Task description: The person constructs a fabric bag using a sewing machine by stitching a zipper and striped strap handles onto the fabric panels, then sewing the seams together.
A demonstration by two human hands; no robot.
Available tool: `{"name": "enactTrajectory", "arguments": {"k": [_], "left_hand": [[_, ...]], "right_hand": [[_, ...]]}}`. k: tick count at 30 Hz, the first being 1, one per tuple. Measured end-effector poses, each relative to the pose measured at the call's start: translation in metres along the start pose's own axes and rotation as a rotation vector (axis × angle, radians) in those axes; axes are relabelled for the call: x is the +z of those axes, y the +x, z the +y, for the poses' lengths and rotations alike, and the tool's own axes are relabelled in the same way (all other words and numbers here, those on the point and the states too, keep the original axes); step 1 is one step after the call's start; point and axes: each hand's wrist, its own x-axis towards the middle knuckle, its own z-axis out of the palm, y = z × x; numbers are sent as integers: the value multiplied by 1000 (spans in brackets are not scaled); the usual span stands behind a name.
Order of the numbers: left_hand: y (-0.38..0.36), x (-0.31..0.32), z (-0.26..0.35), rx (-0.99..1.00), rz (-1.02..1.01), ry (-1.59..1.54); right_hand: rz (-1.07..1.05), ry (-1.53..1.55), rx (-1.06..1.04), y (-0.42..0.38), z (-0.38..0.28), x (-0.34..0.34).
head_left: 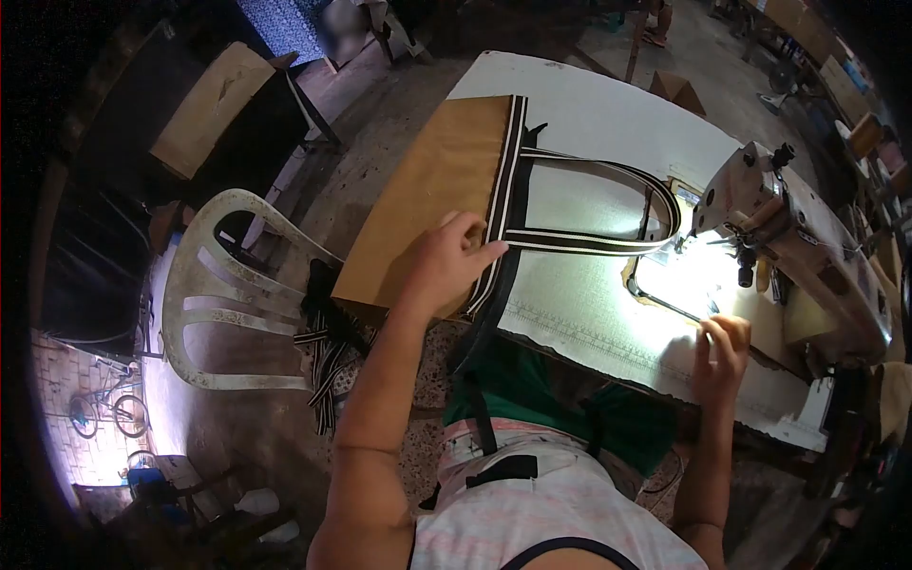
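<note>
Item: tan fabric bag panel (427, 195) with black-and-white striped webbing strap (589, 242), lying flat on the white sewing table (608, 114), to the left of the industrial sewing machine (798, 228).

Strap — sewn down the panel's right edge, then looping as a handle toward the machine's lit needle area.

Left hand (446, 261): on the panel's near corner, away from the machine, fingers curled over the strap and pinching it against the cloth.

Right hand (720, 347): at the table edge in front of the machine, fingers bent on the white surface; whether it grips anything cannot be told.

Handling, as judged — light, limp cloth; webbing firmer, best gripped at the stitched edge.

Left of the table: white plastic chair (214, 304), spare strap bundle (328, 356).
</note>
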Motion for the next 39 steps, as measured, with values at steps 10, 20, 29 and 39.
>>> {"name": "enactTrajectory", "arguments": {"k": [10,20,29,39], "left_hand": [[17,3,23,-58,-19,243],[10,12,19,58,47,336],[-8,16,-4,247,98,535],[-17,-8,-45,243,17,637]], "right_hand": [[-506,256,-288,76,-123,46],[-411,91,-247,120,-101,129],[-797,155,0,126,-91,57],[-758,225,-138,65,-66,-19]]}}
